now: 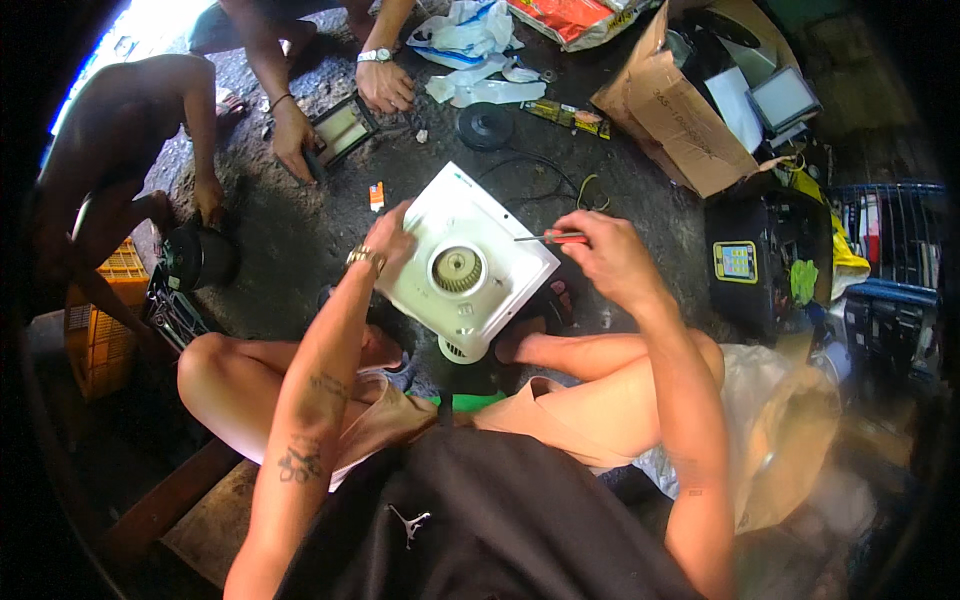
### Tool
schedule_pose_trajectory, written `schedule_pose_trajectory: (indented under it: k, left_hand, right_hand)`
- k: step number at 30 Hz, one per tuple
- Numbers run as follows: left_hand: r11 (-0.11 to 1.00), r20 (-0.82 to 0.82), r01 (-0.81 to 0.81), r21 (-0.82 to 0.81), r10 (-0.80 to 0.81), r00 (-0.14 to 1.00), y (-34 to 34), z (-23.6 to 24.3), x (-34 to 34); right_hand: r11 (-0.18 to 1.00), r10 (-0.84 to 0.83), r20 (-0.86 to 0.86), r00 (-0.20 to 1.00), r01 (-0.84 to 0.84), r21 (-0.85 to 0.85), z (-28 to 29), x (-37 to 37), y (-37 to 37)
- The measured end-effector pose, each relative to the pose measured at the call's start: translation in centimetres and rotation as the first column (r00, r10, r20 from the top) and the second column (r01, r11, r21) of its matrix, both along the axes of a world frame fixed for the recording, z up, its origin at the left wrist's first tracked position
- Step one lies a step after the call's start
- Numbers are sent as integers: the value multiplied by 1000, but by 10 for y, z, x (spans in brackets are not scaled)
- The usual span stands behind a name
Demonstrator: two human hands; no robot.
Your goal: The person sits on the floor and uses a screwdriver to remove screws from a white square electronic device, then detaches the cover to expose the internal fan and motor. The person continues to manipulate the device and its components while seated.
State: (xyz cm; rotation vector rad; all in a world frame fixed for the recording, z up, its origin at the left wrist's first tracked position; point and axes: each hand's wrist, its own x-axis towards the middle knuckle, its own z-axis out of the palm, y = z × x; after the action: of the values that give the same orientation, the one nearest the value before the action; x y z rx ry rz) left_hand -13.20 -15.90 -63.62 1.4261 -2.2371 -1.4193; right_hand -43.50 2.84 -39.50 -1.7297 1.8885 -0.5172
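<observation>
black shirt [480, 510] nearest; white fan housing [452, 212] is out in front of you, your left hand [392, 232] clasping its left edge, right hand [608, 252] pinching a red-handled screwdriver [568, 238] over its face. looks midway: blower wheel [458, 270] seated; what's left, can't tell.

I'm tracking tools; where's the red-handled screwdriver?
Head view, just right of centre: the screwdriver is in the right hand, its shaft over the white panel.

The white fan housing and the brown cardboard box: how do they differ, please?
The white fan housing is held by the left hand; the cardboard box touches neither hand. The housing looks smooth, the box creased. Both have an opening with something inside.
</observation>
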Motion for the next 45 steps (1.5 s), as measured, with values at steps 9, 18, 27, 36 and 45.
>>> schedule_pose_trajectory:
  k: [9,18,27,36,45]
  left_hand:
    - [991,308,99,-88,-67,949,-29,-2,-52]
    - [994,336,75,-75,-45,941,-29,2,-48]
    - [993,328,85,-79,-55,943,-32,-5,-48]
    - [990,331,98,-98,-60,942,-33,-7,-49]
    - [990,330,100,-103,-61,942,-36,-19,-43]
  right_hand:
    - [991,125,-145,981,-116,72,-39,28,6]
    - [984,175,-147,974,-168,59,-56,28,-4]
    - [979,192,-176,966,-177,96,-67,27,-10]
    - [975,202,-192,960,-178,136,-68,25,-11]
    - [983,152,-184,971,-130,129,-73,32,-6]
